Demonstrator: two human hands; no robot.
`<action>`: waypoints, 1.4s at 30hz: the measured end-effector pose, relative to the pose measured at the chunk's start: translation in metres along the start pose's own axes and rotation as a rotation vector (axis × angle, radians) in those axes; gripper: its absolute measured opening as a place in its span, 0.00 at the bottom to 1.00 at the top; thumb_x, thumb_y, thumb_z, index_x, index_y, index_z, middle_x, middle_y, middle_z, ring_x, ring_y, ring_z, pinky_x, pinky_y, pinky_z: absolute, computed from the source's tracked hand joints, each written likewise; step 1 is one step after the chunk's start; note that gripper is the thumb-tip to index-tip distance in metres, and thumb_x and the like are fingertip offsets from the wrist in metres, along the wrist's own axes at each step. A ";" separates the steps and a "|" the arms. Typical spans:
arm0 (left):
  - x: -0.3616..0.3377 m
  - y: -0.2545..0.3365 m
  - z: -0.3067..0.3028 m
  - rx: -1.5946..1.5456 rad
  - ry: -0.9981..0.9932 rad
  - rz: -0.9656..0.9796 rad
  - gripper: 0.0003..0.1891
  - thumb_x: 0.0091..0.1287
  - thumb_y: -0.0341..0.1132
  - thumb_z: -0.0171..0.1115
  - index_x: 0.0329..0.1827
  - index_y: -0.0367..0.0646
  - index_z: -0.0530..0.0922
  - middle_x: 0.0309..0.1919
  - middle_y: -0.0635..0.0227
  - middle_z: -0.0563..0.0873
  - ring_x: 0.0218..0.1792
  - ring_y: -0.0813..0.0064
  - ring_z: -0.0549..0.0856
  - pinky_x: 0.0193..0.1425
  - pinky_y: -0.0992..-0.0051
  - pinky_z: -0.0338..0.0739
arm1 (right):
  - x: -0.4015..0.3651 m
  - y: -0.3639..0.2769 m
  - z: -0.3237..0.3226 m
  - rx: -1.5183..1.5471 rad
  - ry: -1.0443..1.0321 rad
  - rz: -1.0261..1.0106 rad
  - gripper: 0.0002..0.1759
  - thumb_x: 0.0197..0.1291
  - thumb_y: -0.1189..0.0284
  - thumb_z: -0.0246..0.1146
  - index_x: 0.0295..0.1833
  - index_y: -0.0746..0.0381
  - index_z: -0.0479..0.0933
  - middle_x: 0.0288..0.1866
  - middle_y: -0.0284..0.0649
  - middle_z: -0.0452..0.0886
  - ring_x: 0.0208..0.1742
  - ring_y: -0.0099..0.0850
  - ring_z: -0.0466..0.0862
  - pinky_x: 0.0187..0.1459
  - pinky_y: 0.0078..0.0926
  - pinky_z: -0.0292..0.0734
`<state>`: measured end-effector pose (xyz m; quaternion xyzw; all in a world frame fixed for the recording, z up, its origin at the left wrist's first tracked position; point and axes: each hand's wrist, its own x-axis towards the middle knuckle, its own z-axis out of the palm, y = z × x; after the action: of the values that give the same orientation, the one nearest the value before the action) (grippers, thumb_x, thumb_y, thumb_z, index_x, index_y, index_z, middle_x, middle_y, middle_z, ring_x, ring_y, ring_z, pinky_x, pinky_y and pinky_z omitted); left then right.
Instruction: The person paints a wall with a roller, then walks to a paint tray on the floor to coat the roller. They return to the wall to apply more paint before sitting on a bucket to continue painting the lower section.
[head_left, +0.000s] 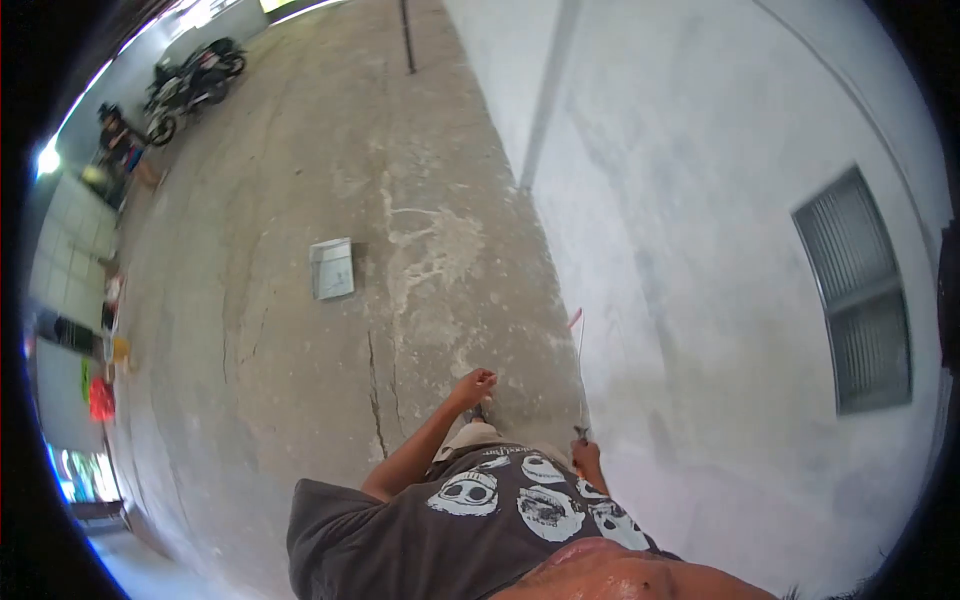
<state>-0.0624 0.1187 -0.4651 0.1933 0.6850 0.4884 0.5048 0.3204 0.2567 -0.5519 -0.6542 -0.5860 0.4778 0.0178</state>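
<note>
My right hand [588, 459] is down beside the white wall, closed around the orange handle of what looks like a paint roller [583, 365]. Its thin metal rod runs up along the foot of the wall to a narrow pinkish-red end. In front of my waist is my left hand [474, 389], with its fingers curled in and nothing visible in them. A pale grey paint tray [333, 269] lies on the concrete floor ahead and to the left, apart from both hands.
The wall [690, 330] rises close on my right, with a louvred window [856, 290] in it. A dark post [407, 40] stands ahead. Motorcycles [195, 85] and a person [122, 140] are at the far left. A red bag [101, 399] sits by the left wall. Cracks run through the floor.
</note>
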 end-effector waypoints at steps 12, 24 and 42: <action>0.020 0.053 -0.123 -0.023 0.198 0.113 0.20 0.73 0.47 0.56 0.57 0.39 0.76 0.47 0.57 0.85 0.39 0.69 0.87 0.42 0.69 0.80 | -0.008 -0.399 0.049 -0.184 0.028 -0.935 0.19 0.54 0.69 0.66 0.49 0.64 0.72 0.36 0.45 0.81 0.31 0.37 0.82 0.35 0.35 0.78; 0.011 0.053 -0.221 -0.294 0.671 0.064 0.20 0.73 0.44 0.57 0.56 0.36 0.76 0.46 0.58 0.84 0.40 0.70 0.86 0.45 0.70 0.80 | 0.076 -0.539 0.246 -0.384 -0.814 -0.483 0.11 0.61 0.68 0.62 0.31 0.63 0.72 0.19 0.34 0.72 0.14 0.25 0.73 0.16 0.25 0.68; -0.016 0.041 -0.259 -0.812 1.192 -0.257 0.21 0.74 0.50 0.52 0.60 0.44 0.74 0.51 0.69 0.84 0.41 0.76 0.86 0.43 0.75 0.75 | 0.036 -0.785 0.501 -0.528 -0.744 -1.542 0.18 0.60 0.63 0.62 0.40 0.69 0.72 0.25 0.44 0.79 0.22 0.34 0.82 0.26 0.32 0.76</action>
<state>-0.2936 0.0026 -0.4182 -0.3894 0.6256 0.6631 0.1317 -0.5967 0.2615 -0.3877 0.1358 -0.9214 0.3641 -0.0082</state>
